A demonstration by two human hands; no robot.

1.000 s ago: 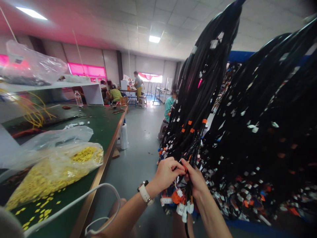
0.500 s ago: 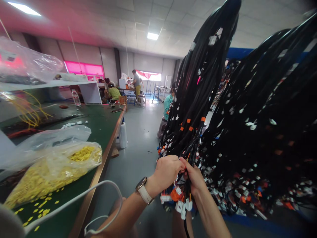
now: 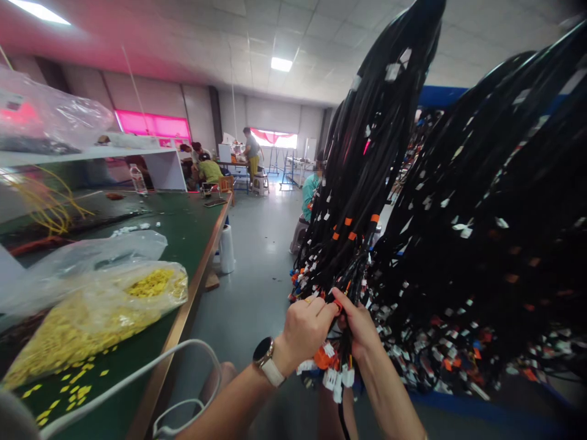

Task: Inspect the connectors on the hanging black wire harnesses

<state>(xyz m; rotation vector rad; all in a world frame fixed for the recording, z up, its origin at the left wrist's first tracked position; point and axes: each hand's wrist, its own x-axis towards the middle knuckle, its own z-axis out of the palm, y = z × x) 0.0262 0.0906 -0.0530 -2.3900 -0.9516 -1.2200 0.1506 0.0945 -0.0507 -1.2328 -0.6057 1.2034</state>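
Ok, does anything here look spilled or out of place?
Yes. Small yellow pieces lie scattered loose on the green table, just outside the clear bag of yellow parts, as if spilled from it. Both hands, left hand and right hand, grip the hanging black wire bundle.

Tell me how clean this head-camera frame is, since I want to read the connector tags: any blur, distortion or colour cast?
Head view: wide-angle bending curves the ceiling and the green table; a pink cast tints the upper left; the hanging cable bundles go soft and smeared toward the right edge; both hands, left hand and right hand, look sharp, but the tags stay too small to read.
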